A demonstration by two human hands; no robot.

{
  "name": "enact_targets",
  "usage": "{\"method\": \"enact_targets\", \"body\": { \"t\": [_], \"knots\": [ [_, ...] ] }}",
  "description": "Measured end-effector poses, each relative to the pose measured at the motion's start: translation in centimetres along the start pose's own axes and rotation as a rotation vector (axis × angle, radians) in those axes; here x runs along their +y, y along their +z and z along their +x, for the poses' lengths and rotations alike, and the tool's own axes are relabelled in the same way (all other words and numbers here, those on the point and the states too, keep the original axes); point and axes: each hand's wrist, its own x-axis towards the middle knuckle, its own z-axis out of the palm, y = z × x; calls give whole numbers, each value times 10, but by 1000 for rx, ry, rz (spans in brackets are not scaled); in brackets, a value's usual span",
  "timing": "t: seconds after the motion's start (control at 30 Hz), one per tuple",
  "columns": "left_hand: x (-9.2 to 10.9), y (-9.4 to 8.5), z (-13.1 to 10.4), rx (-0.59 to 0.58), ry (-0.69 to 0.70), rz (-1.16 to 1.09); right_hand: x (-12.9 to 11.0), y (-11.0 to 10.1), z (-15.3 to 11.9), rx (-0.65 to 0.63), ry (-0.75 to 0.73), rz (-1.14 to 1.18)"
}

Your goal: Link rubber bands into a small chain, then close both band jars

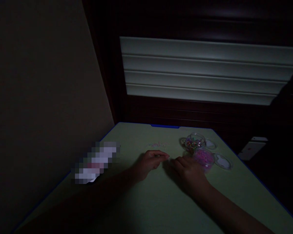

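Over the middle of the table, my left hand [150, 163] is pinched, thumb against fingertips, pointing right. What it holds, if anything, is too small and dark to name. Close by on the right, my right hand [188, 170] has its fingers curled together, their tips facing the left hand; their contents cannot be made out. Beyond the hands lies a scatter of thin, pale pink and coloured pieces [158, 145]. Just past my right hand stands a clear tub of pink, small band-like pieces [204, 158]. Behind it is a clear tub of multicoloured bands [193, 143].
Two clear round lids [223, 161] lie right of the tubs. A blurred-out pale object [97, 162] rests at the table's left edge. The greenish table [148, 208] has a blue rim. A white box [252, 149] stands beyond its right edge. The room is dim.
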Motion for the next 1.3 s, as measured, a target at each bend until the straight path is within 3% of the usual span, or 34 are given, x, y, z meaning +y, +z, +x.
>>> {"method": "enact_targets", "body": {
  "t": [0.57,0.87,1.3],
  "knots": [
    [-3,-1,3,-2,-35,-22,2,-6,-3,18,-23,-26],
    [-3,-1,4,3,-56,2,0,-12,-4,101,-64,-46],
    [-1,1,4,-2,-64,24,-2,-12,-4,59,-129,-48]
  ]
}}
